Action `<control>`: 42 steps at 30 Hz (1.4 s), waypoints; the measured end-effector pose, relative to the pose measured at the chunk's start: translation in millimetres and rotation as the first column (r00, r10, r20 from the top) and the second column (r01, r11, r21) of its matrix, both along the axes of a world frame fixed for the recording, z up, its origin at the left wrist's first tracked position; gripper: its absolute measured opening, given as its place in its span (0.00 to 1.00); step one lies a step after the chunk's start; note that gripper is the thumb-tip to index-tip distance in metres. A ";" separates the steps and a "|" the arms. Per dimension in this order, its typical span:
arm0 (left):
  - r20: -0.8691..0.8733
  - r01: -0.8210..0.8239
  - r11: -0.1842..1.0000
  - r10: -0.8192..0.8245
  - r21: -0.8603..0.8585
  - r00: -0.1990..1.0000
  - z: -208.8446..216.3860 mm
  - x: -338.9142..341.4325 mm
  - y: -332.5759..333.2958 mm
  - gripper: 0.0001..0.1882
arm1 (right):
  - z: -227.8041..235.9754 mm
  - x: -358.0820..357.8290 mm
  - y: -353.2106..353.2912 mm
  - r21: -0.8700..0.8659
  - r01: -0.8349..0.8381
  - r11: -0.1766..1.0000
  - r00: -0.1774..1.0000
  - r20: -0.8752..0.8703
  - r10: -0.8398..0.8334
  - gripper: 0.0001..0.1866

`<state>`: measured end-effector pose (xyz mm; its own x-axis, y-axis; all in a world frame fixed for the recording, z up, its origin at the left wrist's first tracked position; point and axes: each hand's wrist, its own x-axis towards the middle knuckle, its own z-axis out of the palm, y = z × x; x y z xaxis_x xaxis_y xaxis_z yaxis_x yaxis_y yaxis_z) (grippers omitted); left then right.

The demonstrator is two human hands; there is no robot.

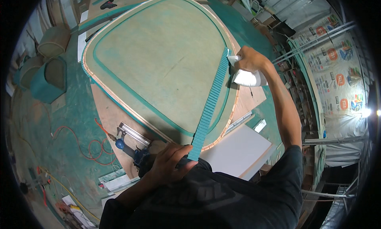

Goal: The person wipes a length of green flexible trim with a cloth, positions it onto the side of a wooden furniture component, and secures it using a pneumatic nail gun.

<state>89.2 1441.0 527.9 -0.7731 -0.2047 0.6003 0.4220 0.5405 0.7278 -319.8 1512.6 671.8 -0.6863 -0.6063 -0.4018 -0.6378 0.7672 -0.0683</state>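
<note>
My left hand point(168, 162) pinches the near end of a long teal strip point(211, 106) cut across with many close slots. The strip slants up and away over a large rounded board point(158, 62), which has a teal band inside its edge and a pale slotted rim. My right hand point(253, 60) grips a white squeeze bottle point(251, 78), tipped so that its narrow end points at the strip's far end. Whether the strip's far end rests on the board, I cannot tell.
A blue air tool point(139, 154) with an orange hose point(104, 127) lies at the lower left, beside a metal rail point(134, 133). A white panel point(242, 149) sits right of me. At the far left are teal curved pieces point(49, 81); a drill point(108, 4) lies at the back.
</note>
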 end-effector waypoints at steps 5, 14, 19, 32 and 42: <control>0.056 0.029 1.000 -0.029 -0.001 0.998 -3.8 2.9 -0.2 0.30 | -2.0 18.3 10.0 -0.022 -0.065 0.998 0.998 -0.013 0.064 0.20; 0.075 -0.032 0.999 0.029 0.034 0.997 -1.2 5.0 4.3 0.29 | -3.0 54.4 20.7 -0.036 -0.057 0.998 0.998 0.011 0.058 0.20; 0.129 -0.024 0.998 0.017 0.054 0.991 3.1 6.2 4.7 0.30 | -3.4 68.7 23.7 -0.035 -0.139 0.990 0.988 0.059 0.141 0.19; 0.088 -0.081 0.996 0.077 0.039 0.993 -0.2 4.1 10.3 0.33 | -2.0 -25.0 7.6 -0.040 -0.073 0.997 0.994 0.082 0.076 0.21; 0.051 -0.071 0.997 0.069 0.026 0.996 -4.5 4.4 9.8 0.33 | -9.3 -34.6 0.1 -0.029 -0.050 0.998 0.998 0.043 0.051 0.21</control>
